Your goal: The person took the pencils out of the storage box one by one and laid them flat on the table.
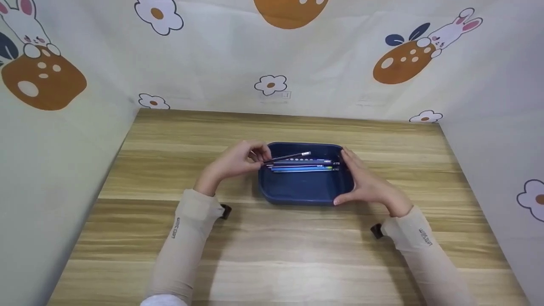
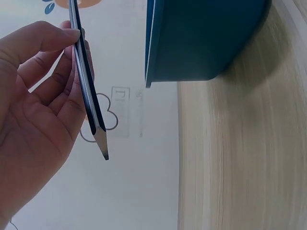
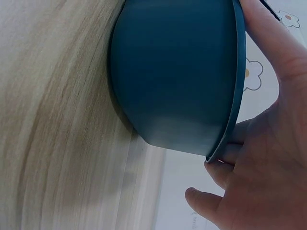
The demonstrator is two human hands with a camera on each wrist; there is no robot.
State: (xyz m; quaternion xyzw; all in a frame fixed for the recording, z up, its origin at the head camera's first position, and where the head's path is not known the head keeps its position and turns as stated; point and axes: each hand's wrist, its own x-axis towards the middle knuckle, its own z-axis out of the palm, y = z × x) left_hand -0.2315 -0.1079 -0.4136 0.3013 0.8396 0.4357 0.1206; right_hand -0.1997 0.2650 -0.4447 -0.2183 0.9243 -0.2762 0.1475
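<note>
A dark striped pencil (image 2: 88, 91) is pinched between the thumb and fingers of my left hand (image 1: 236, 160), its sharpened tip pointing out past the fingers. In the head view this pencil slants over the left rim of a dark blue box (image 1: 304, 190), its silver eraser end above the inside. Several pencils (image 1: 304, 168), blue and dark, lie side by side in the box, roughly parallel. At the box's right end, my right hand (image 1: 370, 182) spreads thumb and fingers along the rim. From the right wrist, fingertips (image 3: 219, 173) show right at the rim's edge.
The box stands on a wood-grain table (image 1: 272, 255). Pale curtain walls (image 1: 221, 63) printed with bunnies, flowers and orange fruit rise behind and at both sides. A small black device (image 1: 226, 211) sits at each wrist, over beige sleeves (image 1: 182, 250).
</note>
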